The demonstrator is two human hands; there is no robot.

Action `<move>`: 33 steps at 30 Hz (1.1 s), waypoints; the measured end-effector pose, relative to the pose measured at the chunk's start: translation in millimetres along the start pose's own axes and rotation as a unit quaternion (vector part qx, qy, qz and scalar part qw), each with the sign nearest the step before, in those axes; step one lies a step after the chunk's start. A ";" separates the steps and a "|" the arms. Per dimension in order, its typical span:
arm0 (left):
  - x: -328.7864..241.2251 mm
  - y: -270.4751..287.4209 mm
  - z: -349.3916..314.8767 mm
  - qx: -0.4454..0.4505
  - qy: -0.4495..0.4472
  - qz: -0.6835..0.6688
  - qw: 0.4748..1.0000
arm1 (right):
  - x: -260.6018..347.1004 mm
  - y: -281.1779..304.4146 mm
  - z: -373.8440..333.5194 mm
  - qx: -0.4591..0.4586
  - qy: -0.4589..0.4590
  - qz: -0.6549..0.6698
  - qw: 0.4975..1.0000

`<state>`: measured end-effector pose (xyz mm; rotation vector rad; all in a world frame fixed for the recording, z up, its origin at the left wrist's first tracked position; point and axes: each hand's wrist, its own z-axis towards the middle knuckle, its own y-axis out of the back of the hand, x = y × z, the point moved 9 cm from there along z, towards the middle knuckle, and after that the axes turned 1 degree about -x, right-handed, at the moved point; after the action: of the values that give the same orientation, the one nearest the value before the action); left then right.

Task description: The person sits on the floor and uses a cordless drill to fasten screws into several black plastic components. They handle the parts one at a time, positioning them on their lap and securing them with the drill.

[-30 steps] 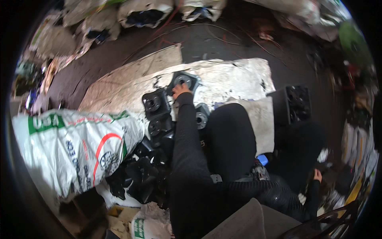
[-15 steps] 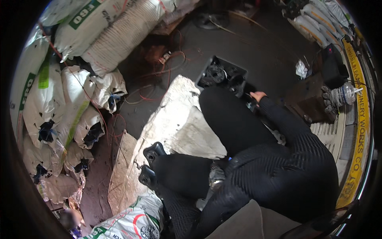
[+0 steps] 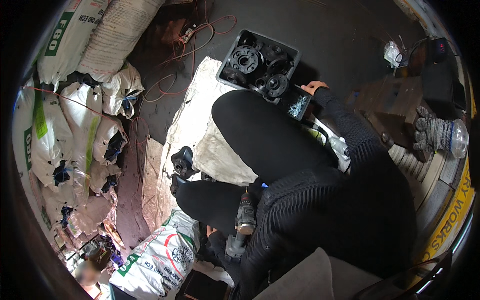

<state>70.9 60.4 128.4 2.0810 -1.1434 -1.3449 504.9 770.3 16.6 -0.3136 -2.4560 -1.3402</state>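
A grey crate [image 3: 297, 58] was filled with black flanged castings [image 3: 245, 59], with a small dark bin [image 3: 306, 109] of loose silvery fasteners [image 3: 297, 107] placed just beside it, on its right. The right hand [image 3: 315, 87] was held at the bin's rim, near the crate; whether the fingers were clamped on that rim or merely rested there could not be told. The left hand [image 3: 211, 231] was mostly hidden, well apart from the crate, between the left leg [image 3: 205, 202] and a white sack [image 3: 165, 257], and its grip could not be made out. A cordless drill [image 3: 245, 215] was positioned near that hand, against the body, and two dark castings [image 3: 183, 162] were left on the pale sheet [image 3: 186, 117] nearer than the crate. It was judged that fasteners could be spilled if the bin were tugged by one edge, that the bin could be caught on the crate's side, that the crate could be nudged by the right knee [image 3: 232, 107], and that the drill could be toppled by a twist of the body.
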 end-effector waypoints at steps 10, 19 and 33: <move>21.0 4.8 -55.3 -0.006 0.029 -0.031 0.999 | 7.4 -9.5 -13.2 0.062 0.091 -0.145 0.983; 66.4 -7.0 -63.7 0.047 0.039 -0.084 0.995 | 3.0 -2.8 -21.6 0.071 0.069 -0.210 0.973; 89.9 33.9 -79.7 -0.096 0.033 0.061 0.993 | -1.2 -75.7 127.5 0.147 -0.168 0.349 0.910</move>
<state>145.5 -39.1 138.5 1.8738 -1.0509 -1.2666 457.7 837.4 -106.9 -1.2842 -2.3735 -0.6367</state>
